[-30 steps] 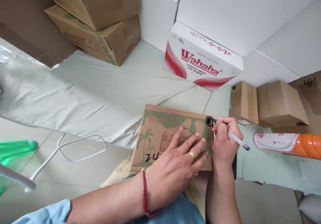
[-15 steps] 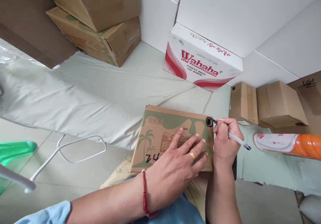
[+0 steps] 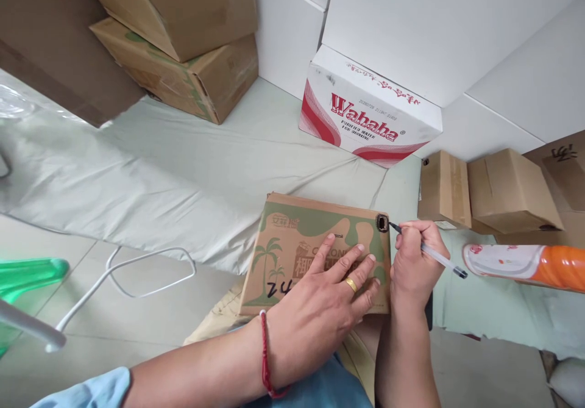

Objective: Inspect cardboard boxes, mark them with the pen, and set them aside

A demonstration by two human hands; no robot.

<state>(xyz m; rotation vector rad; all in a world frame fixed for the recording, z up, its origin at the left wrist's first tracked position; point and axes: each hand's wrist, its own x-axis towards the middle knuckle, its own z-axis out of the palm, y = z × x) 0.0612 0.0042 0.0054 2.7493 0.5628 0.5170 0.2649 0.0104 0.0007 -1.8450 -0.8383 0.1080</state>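
Carton (image 3: 292, 246): brown cardboard, flat-faced and boxy, printed with a wavy green band, a palm tree (image 3: 265, 261) and lettering; lying over the lap, by the edge of the pale cloth (image 3: 183, 170)
Corner mark (image 3: 382, 222): black, rough outline of a rounded square around a brown middle, at the carton's upper right; too small to tell whether cut through
Handwriting (image 3: 273, 289): thick black strokes on the lower left of the face, partly covered
Pen (image 3: 439, 257): slim, see-through barrel, dark at both ends; slanting, tip just beside the corner mark, contact hard to tell
Right hand (image 3: 414, 264): fingers clamped around the pen, close to the carton's right edge
Left hand (image 3: 326, 292): flat on the printed face, fingers slightly apart; smooth gold ring (image 3: 351, 283), braided red bracelet (image 3: 264, 353) at the wrist
Surface: thin, creased, greenish-white, draped over a long raised support
Wahaha box (image 3: 370, 112): white and red, crisp-edged, standing near the wall (image 3: 411, 24) of smooth white panels
Cardboard at right: two small plain boxes (image 3: 516, 191), side by side; near them an orange-and-white container (image 3: 562, 266), ridged at the orange end
Cardboard at left: taped box (image 3: 210, 11) stacked on a green-printed box (image 3: 228, 78)
Floor (image 3: 137, 329): pale tiles with thin joints, below a bent white wire loop (image 3: 194, 264) and glossy green plastic (image 3: 36, 274)
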